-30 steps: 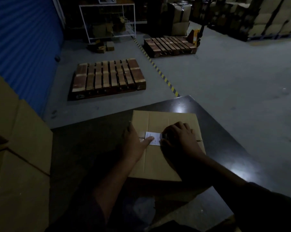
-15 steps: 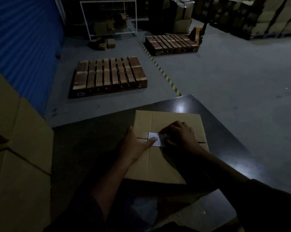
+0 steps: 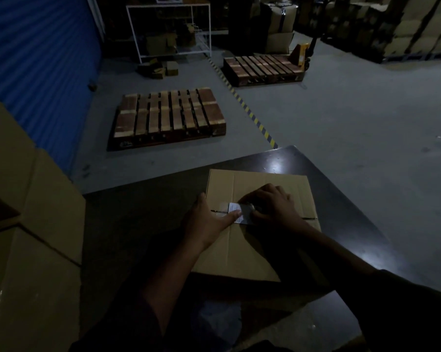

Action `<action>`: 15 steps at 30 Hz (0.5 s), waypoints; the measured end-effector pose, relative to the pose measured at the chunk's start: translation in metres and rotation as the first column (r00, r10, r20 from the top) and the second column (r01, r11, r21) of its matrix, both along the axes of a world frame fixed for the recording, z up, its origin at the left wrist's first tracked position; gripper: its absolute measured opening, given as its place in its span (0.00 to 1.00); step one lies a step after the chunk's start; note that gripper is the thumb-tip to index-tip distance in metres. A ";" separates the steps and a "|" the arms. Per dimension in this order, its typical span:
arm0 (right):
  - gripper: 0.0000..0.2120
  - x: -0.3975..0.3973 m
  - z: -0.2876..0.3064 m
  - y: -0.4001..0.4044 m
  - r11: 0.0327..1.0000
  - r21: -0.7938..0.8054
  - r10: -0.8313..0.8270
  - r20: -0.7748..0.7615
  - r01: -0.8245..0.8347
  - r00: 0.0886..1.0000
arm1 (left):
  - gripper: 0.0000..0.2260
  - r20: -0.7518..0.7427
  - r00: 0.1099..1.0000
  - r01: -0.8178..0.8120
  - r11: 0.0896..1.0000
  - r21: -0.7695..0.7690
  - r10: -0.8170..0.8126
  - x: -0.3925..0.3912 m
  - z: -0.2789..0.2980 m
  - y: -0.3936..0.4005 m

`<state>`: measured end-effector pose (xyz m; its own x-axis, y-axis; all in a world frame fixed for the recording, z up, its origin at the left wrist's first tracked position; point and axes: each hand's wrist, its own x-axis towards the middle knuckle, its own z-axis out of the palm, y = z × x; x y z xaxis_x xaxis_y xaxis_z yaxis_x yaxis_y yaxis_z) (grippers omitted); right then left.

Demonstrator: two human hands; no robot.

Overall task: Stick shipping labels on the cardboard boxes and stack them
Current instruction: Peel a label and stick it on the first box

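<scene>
A flat brown cardboard box (image 3: 252, 184) lies on a dark table (image 3: 138, 219) in front of me. A small white shipping label (image 3: 236, 213) sits on the box's centre seam. My left hand (image 3: 209, 222) rests on the box's left part, its thumb stretched out and pressing the label's left edge. My right hand (image 3: 272, 204) lies over the label's right half with fingers bent down onto it, hiding that part. Both forearms reach in from below.
Large stacked cardboard boxes (image 3: 24, 237) stand close at my left. Beyond the table are two wooden pallets (image 3: 168, 115) (image 3: 262, 68), a yellow-black floor stripe (image 3: 252, 115), a yellow pallet jack (image 3: 300, 55), a white rack (image 3: 168, 29) and box stacks (image 3: 404, 26) far right. A blue shutter (image 3: 36, 59) fills the left wall.
My right hand has slid a little across the label, and the left thumb stays pressed on its left edge. The camera has tilted slightly; the box has not moved.
</scene>
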<state>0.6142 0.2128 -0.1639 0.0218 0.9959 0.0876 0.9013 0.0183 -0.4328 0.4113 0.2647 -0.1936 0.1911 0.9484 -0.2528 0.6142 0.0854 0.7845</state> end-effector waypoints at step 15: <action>0.13 -0.018 0.004 0.010 0.999 -0.038 -0.008 -0.031 0.006 0.999 | 0.65 0.011 1.000 0.026 0.999 -0.028 -0.026 -0.002 0.009 -0.004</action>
<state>0.5962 0.2230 -0.1602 0.0310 0.9983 0.0495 0.8874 -0.0047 -0.4610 0.4097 0.2604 -0.1850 0.2187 0.9357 -0.2767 0.6077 0.0912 0.7889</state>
